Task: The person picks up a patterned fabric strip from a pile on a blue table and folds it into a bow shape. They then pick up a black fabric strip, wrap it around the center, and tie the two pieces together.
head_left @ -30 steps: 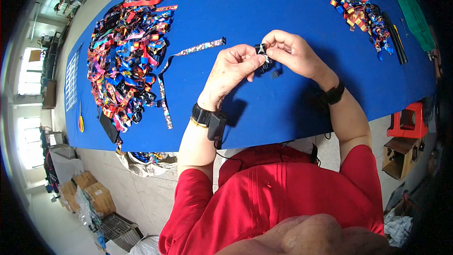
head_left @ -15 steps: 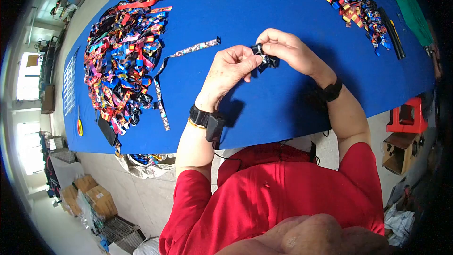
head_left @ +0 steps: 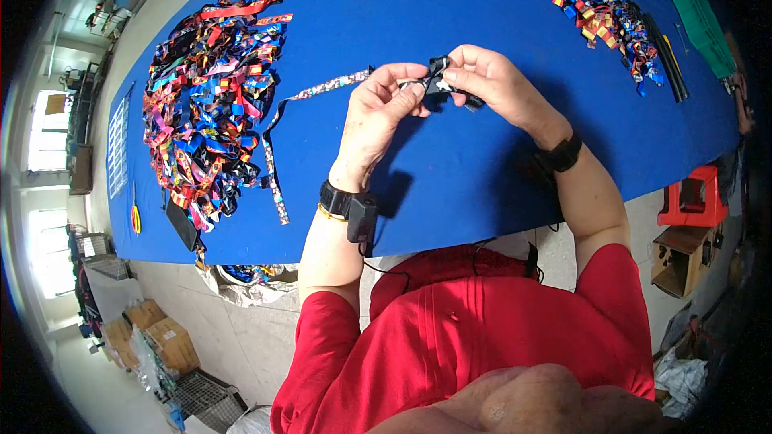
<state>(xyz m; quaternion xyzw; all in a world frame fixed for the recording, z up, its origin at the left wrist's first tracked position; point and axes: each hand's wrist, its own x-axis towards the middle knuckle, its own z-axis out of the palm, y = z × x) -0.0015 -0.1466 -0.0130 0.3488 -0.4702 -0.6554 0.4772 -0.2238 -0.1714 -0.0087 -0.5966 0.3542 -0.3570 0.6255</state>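
Between my two hands, above the blue tabletop [head_left: 450, 185], is a dark ribbon [head_left: 437, 79] with pale markings, bent into a loop or knot. My left hand [head_left: 381, 110] pinches its left part between thumb and fingers. The thumb and fingers of my right hand [head_left: 494, 88] are closed on its right part. Fingers cover much of the ribbon, so its full shape is hidden. Left of my hands, a long patterned ribbon [head_left: 326, 87] lies bent on the table, its end close to my left knuckles.
A large heap of colourful ribbons [head_left: 213, 112] spreads over the table's left side. More small ribbon pieces [head_left: 591, 16] form a band at the back right, beside a black strip [head_left: 674, 72]. Yellow-handled scissors [head_left: 136, 219] lie near the left edge. A red stool [head_left: 693, 199] stands at right.
My left hand has shifted slightly left, drawing apart from the right. The dark ribbon, bunched before, is now stretched more between them, with a loop standing up at the top.
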